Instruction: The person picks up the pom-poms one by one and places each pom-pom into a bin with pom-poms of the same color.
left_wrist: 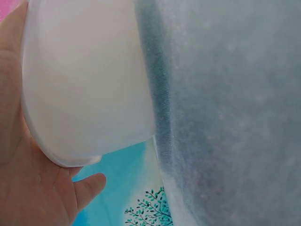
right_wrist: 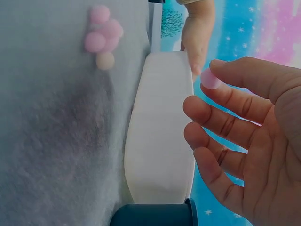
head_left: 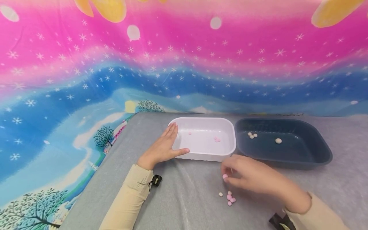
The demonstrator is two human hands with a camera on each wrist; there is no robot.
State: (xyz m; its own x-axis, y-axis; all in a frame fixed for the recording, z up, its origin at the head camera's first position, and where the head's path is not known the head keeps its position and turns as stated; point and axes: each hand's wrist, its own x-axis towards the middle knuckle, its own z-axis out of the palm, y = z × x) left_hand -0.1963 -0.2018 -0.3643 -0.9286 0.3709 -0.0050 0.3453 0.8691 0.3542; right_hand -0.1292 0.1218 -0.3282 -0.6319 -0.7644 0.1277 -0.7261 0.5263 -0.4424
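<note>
Between thumb and index finger, my right hand (head_left: 253, 175) pinches a small pink ball (right_wrist: 211, 79), held in front of the white tray (head_left: 207, 154). My left hand (head_left: 162, 145) rests on that tray's left end with straight fingers, the thumb along its front rim. A few pink balls (head_left: 217, 139) lie inside the white tray. Below my right hand, several pink balls (head_left: 229, 197) sit clustered on the grey cloth with a cream ball (head_left: 229, 192) at the cluster's edge. Another cream ball (head_left: 220, 194) lies just left of them.
A dark blue-grey tray (head_left: 313, 156) stands right beside the white one and holds several cream balls (head_left: 251, 135). Grey cloth (head_left: 172, 198) covers the table. Behind it hangs a colourful snowflake-patterned backdrop (head_left: 184, 70).
</note>
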